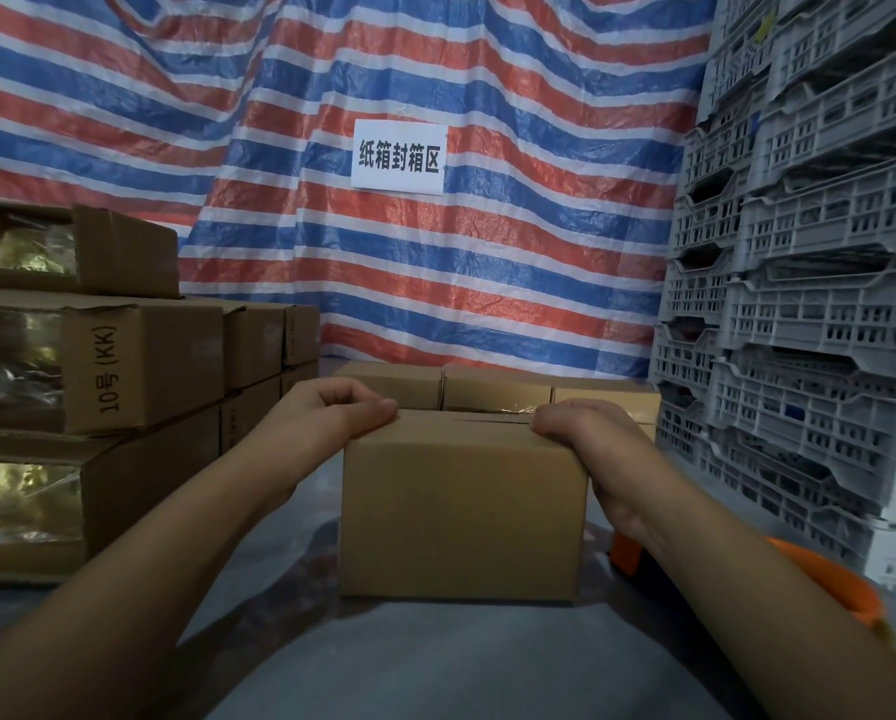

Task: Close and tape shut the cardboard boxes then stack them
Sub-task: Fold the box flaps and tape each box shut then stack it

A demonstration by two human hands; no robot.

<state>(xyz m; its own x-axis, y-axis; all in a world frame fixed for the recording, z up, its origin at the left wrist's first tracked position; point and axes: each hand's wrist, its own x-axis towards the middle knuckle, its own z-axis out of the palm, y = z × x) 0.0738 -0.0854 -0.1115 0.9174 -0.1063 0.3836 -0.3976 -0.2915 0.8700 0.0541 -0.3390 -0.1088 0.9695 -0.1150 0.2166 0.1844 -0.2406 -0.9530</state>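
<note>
A small brown cardboard box (461, 511) stands in front of me on the grey floor, its top flaps closed with a seam along the top. My left hand (326, 428) grips the box's upper left corner, thumb on the top edge. My right hand (586, 439) grips the upper right corner with fingers curled over the top. Behind it lies a row of closed, taped boxes (492, 392) on the floor.
Stacked cardboard boxes (139, 366) with clear tape fill the left side. Grey plastic crates (799, 304) are piled high on the right. A striped tarpaulin (435, 278) with a white sign hangs behind. An orange object (627, 553) lies by my right forearm.
</note>
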